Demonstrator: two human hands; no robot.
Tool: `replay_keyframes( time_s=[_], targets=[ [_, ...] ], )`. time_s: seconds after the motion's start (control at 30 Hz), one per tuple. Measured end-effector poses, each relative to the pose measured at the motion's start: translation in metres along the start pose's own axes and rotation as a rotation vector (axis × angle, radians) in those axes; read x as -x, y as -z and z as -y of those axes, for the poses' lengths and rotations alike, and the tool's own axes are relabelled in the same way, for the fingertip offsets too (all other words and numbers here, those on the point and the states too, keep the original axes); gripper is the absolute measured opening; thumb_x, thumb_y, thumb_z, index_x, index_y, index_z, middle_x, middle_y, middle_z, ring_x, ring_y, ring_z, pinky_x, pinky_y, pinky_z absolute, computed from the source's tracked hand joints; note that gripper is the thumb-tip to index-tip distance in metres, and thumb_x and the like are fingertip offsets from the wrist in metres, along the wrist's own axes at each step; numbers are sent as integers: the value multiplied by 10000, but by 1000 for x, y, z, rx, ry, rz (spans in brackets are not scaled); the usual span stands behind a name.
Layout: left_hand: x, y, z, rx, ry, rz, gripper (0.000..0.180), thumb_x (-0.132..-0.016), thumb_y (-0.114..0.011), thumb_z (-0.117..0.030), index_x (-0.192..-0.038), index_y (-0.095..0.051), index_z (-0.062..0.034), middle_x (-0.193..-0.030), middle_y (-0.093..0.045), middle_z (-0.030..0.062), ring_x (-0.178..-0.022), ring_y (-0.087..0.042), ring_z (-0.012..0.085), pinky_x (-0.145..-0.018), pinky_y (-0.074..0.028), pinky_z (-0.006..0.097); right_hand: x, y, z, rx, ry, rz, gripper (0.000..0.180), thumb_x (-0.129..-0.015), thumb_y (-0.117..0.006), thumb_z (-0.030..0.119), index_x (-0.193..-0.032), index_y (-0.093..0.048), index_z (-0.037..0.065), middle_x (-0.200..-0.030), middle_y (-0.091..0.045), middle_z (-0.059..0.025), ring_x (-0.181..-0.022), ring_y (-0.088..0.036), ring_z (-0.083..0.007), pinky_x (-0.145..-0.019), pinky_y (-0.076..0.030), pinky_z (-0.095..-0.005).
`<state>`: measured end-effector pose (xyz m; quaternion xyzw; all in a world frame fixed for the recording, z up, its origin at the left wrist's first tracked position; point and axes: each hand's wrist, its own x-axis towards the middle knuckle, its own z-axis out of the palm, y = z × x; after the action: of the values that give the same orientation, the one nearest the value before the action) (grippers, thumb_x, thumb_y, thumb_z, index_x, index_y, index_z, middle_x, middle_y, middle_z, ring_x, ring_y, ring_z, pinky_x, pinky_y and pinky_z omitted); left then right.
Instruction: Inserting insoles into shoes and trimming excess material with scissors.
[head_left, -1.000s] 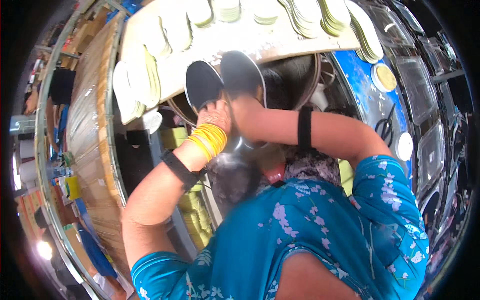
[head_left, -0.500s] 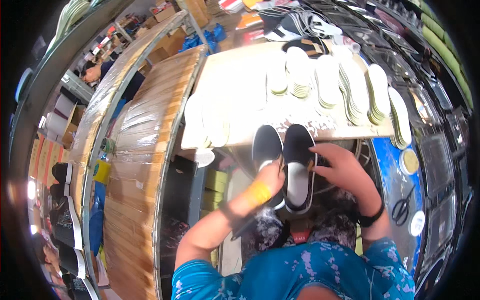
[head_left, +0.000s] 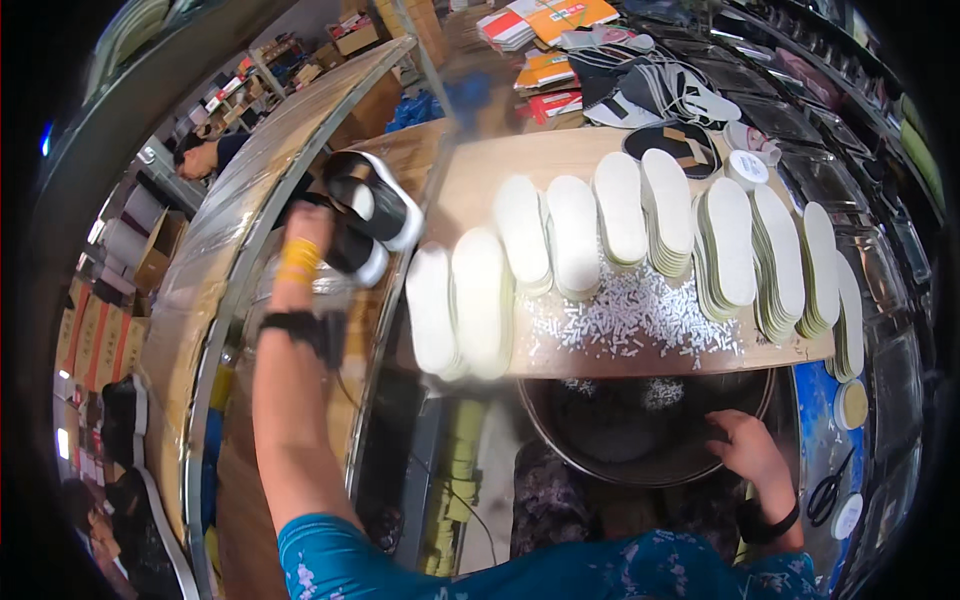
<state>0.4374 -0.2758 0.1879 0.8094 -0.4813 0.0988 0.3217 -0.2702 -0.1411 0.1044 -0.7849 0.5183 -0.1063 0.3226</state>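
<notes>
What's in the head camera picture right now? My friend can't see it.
A person's blurred left hand is at two black shoes; the right hand is by a round basin. Beyond it, stacks of pale insoles and scattered white bits lie on a board.

Black shoes (head_left: 385, 205) with white soles, as far as the blur lets on; cream-white insoles (head_left: 575, 230) edged in pale green; white scraps (head_left: 640, 310), tan counter (head_left: 540, 155); bright yellow bands (head_left: 299, 262); and here's the teal shirt (head_left: 640, 568), dotted with pale lilac blossoms!
</notes>
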Motion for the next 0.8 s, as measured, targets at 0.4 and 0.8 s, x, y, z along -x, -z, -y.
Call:
replay_keyframes(
  time_s=[0.4,0.8],
  targets=[
    [174,-86,-178,359,-435,1095,333,-841,-588,-134,-1147,-526,-19,-909,-617,68,-878,-581,160,-787,-465,293,10,-31,-32,215,-60,205,433,-728,-622,213,-1114,-539,35,-1016,-588,-171,-965,-564,-334,-801,-468,-431],
    [533,-104,-331,53,-897,1045,421,-829,-572,-330,-1107,-535,-17,-883,-607,216,-794,-582,407,-686,-474,446,276,90,-177,190,-841,-386,327,-692,-602,202,-994,-597,77,-949,-626,-177,-903,-598,-345,-756,-479,-445]
  ],
)
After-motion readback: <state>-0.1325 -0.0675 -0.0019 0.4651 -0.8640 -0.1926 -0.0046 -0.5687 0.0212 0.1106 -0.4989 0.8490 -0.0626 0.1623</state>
